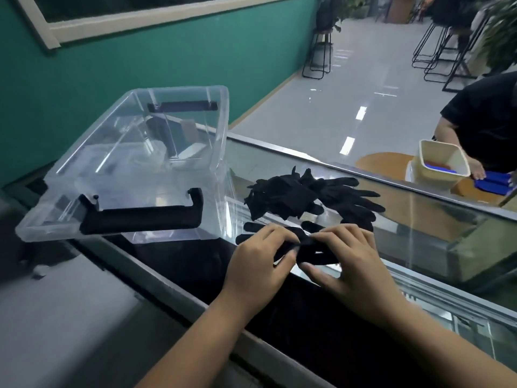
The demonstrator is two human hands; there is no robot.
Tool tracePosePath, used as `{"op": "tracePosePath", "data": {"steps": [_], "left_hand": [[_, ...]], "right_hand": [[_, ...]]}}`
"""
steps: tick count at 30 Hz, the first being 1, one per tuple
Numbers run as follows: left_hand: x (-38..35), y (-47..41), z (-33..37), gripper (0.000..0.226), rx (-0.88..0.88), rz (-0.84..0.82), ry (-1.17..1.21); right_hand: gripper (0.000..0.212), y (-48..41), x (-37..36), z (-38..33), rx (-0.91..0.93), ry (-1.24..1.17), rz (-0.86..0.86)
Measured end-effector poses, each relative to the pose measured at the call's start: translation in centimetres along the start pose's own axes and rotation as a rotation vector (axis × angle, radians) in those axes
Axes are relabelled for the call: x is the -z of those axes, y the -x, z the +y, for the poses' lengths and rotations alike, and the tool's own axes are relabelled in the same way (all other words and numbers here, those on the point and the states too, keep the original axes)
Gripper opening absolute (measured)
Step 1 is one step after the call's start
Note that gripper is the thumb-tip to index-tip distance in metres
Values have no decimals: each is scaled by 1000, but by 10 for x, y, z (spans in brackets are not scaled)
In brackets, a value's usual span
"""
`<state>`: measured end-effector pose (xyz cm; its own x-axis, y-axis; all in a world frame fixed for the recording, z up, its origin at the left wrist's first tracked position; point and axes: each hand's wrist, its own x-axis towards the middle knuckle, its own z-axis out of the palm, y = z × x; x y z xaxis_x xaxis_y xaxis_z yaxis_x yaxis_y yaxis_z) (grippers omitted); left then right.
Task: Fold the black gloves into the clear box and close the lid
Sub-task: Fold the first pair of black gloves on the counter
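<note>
A clear plastic box (pixel 84 175) with black clip handles stands open on the left of the glass counter, and I see no gloves inside it. A heap of several black gloves (pixel 310 197) lies to its right. Just in front of the heap lies one black glove (pixel 313 252) with its fingers pointing left. My left hand (pixel 260 259) pinches that glove at its middle. My right hand (pixel 352 261) grips the same glove from the right, thumb underneath. The lid is not in sight.
The glass counter (pixel 419 233) has a metal frame and a dark gap along its near edge. At the far right another person handles blue items beside a cream bin (pixel 442 163) on a round wooden table. Stools stand on the shiny floor beyond.
</note>
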<state>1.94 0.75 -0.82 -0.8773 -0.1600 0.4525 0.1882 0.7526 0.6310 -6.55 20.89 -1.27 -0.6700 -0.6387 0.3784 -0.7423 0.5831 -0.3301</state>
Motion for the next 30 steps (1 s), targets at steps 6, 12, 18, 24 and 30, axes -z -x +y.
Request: {"op": "tracePosePath", "data": {"steps": [6, 12, 18, 24, 30], "left_hand": [[9, 25, 4, 13, -87, 55, 35], [14, 36, 6, 16, -176, 167, -169], [11, 30, 5, 29, -22, 279, -397], [15, 27, -5, 47, 142, 379, -166], [20, 27, 0, 20, 289, 368, 25]], "right_hand": [[32, 2, -2, -13, 3, -6, 89], [27, -2, 3, -15, 80, -49, 289], [21, 5, 6, -35, 344, -116, 210], [25, 10, 2, -44, 441, -91, -46], [23, 15, 1, -51, 483, -102, -166]]}}
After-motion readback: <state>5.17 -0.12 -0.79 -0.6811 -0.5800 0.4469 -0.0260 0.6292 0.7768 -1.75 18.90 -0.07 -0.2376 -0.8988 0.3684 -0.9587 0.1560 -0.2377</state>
